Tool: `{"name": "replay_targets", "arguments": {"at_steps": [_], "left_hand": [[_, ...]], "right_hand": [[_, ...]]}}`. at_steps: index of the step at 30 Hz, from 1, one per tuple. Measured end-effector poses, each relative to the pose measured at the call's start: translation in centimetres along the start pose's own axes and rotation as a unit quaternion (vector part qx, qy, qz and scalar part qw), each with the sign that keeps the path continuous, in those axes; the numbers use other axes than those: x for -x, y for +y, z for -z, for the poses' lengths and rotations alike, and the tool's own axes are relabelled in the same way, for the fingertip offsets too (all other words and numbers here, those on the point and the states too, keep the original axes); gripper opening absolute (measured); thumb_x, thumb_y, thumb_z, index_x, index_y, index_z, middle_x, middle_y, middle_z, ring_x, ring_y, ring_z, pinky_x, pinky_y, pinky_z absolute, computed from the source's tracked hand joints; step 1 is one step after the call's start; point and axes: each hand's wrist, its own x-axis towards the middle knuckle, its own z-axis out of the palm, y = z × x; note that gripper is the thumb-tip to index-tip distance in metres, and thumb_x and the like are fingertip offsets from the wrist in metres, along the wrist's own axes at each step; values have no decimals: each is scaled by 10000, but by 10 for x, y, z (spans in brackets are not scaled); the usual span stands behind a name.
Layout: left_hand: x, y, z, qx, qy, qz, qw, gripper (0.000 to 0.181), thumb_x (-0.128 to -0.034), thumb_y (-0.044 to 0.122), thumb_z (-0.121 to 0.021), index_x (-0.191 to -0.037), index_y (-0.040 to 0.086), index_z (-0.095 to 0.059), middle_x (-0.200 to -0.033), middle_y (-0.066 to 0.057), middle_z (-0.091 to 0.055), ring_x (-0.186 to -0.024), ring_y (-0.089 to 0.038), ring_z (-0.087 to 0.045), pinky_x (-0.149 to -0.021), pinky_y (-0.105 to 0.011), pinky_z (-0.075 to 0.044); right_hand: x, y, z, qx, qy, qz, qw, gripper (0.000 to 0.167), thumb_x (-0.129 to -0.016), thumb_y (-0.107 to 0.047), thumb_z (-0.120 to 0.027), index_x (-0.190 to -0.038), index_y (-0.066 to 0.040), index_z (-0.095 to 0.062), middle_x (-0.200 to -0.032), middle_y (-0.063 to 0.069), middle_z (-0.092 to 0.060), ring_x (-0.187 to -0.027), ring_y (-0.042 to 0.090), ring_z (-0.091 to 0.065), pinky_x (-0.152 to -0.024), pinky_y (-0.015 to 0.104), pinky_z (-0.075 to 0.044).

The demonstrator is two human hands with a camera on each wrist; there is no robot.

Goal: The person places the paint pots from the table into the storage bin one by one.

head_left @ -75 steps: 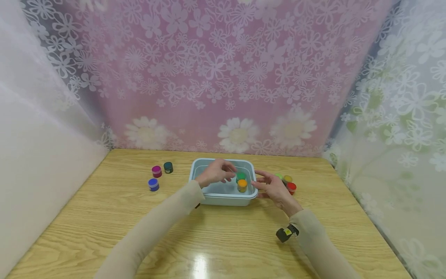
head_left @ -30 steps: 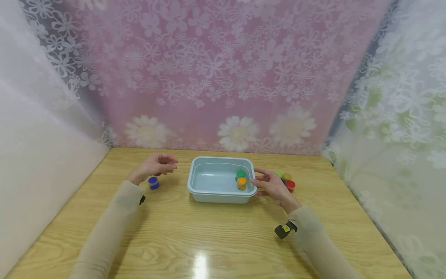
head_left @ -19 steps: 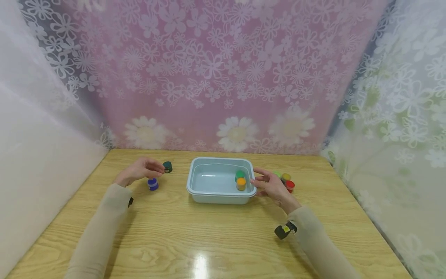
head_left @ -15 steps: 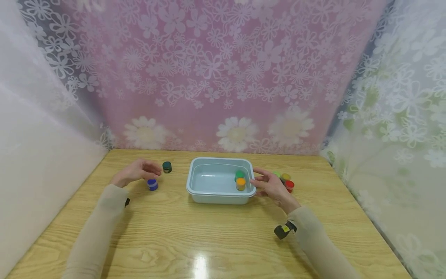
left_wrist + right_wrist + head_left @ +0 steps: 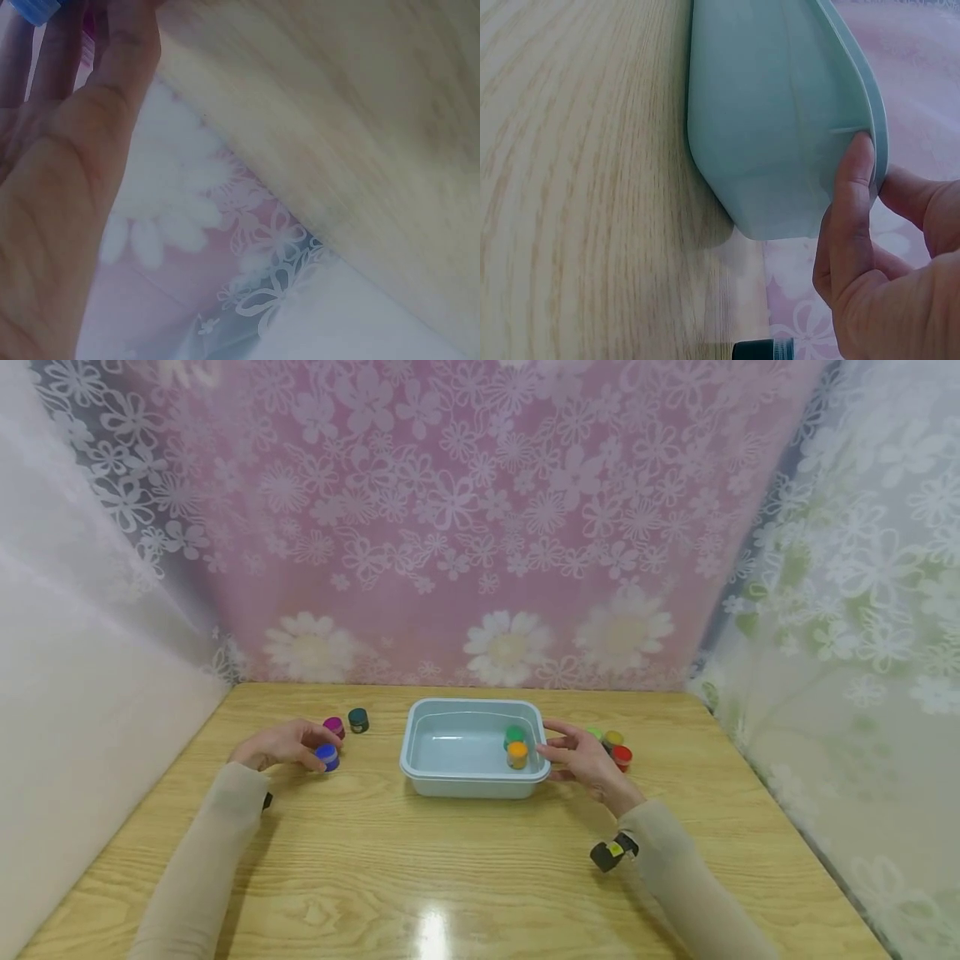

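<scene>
In the head view, a small blue paint jar [image 5: 327,757] stands at the left of the table, with the thumb and fingers of my left hand [image 5: 281,745] curled about it. Part of this jar's blue lid [image 5: 36,9] shows beyond the fingers in the left wrist view. My right hand [image 5: 587,766] pinches the right rim of a pale blue plastic basin [image 5: 472,787], thumb over the rim and fingers against the outer wall. Inside the basin, at its right end, are a green jar [image 5: 514,737] and an orange jar [image 5: 517,755].
A magenta jar [image 5: 333,727] and a dark teal jar [image 5: 358,720] stand behind the left hand. Right of the basin are a red jar [image 5: 622,757], a yellow jar [image 5: 613,740] and a light green jar [image 5: 595,734]. Flowered curtains enclose the wooden table [image 5: 420,860].
My left hand has moved from over the basin to the left, then down to the blue jar, uncovering the magenta one. My right hand has stayed at the basin's rim.
</scene>
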Motion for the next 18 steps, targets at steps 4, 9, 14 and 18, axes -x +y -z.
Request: {"name": "replay_targets", "arguments": {"at_steps": [4,9,14,18], "left_hand": [[-1,-2,0,104,6,77,9999,482,-847,21,-736,-1306,-13,-593,-1479,-254,-421,-1399,-465,-319,-938,-321,-553],[0,2,-1,-79,54,12,10000,461,-849,53,-748,-1282,-25,-610,-1474,-275,-427,-1391,-474,-335,-1006,-413,-529],[0,3,-1,45,102,-33,9999,484,-862,92,-741,-1295,-58,-585,-1315,-259,-577,-1073,-337,-608,-824,-364,-573],[1,9,-4,235,311,-38,9992,538,-866,113,-732,-1341,-55,-543,-1284,-230,-600,-907,-191,-608,-745,-346,-566]], "right_hand": [[1,1,-1,8,29,1,10000,631,-931,-207,-690,-1495,-159,-412,-1313,207,-535,-956,185,-658,-724,304,-619],[2,1,-2,5,0,29,10000,635,-927,-201,-694,-1494,-151,-413,-1319,211,-542,-955,181,-664,-754,344,-622],[3,0,-2,6,13,34,10000,627,-935,-187,-683,-1496,-148,-406,-1326,213,-539,-954,176,-670,-758,348,-622],[2,0,-1,40,25,60,10000,627,-936,-190,-683,-1496,-147,-406,-1333,216,-535,-965,188,-668,-752,340,-622]]}}
